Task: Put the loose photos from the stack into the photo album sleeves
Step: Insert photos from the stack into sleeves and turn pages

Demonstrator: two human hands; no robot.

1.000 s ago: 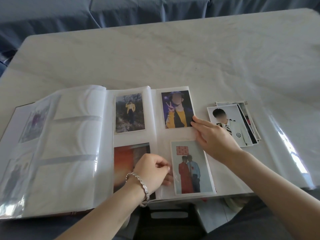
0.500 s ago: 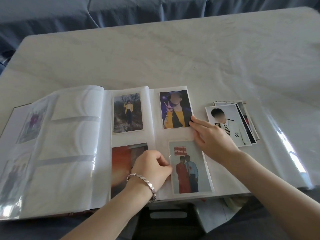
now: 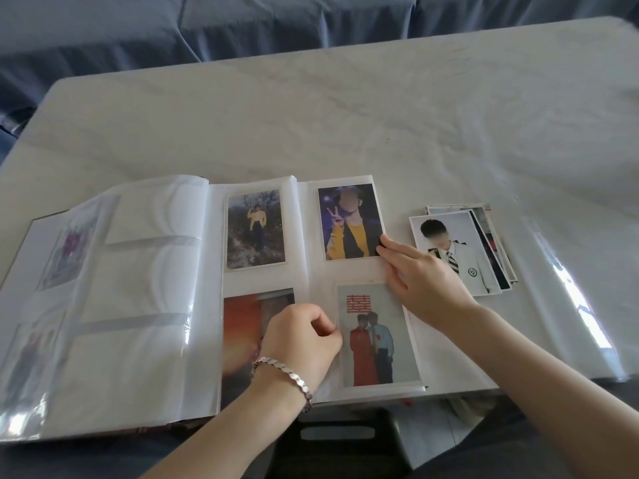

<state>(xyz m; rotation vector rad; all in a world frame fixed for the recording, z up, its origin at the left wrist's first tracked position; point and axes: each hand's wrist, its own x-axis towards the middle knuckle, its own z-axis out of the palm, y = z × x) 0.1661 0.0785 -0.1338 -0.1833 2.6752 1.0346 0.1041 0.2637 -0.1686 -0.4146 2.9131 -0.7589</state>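
**Photo album** (image 3: 145, 305): lies open at your near edge of the worktop (image 3: 328, 126), a pale marbled slab under a glossy clear sheet. The pages are white, faced with shiny transparent sleeves. The left leaves bulge in a soft arc.

**Couple photo** (image 3: 378, 344): a rectangular glossy print of two figures in red and pale blue under a red emblem. It sits in the lower sleeve of the right page, slightly tilted.

**Your left hand** (image 3: 304, 337): the fingers are curled, with thumb and forefinger pinching the left edge of that print. A flat-linked silver bracelet (image 3: 283, 375) circles the wrist.

**Your right hand** (image 3: 425, 281): the fingers are straight and pressed flat on the page, just beside the print's upper right corner. The fingertips touch the lower right corner of the purple-and-yellow photo (image 3: 349, 223) above.

**Stack** (image 3: 484, 236): loose prints, untidily fanned, lie on the worktop just beside the album's right edge, partly behind your right hand. The top print shows a white blazer.

**Left of the fold**: a yellow-jacket photo (image 3: 256, 229) sits above an orange photo (image 3: 242, 333), which is partly under your left hand.

**Beyond the worktop**: creased blue cloth (image 3: 242, 25).
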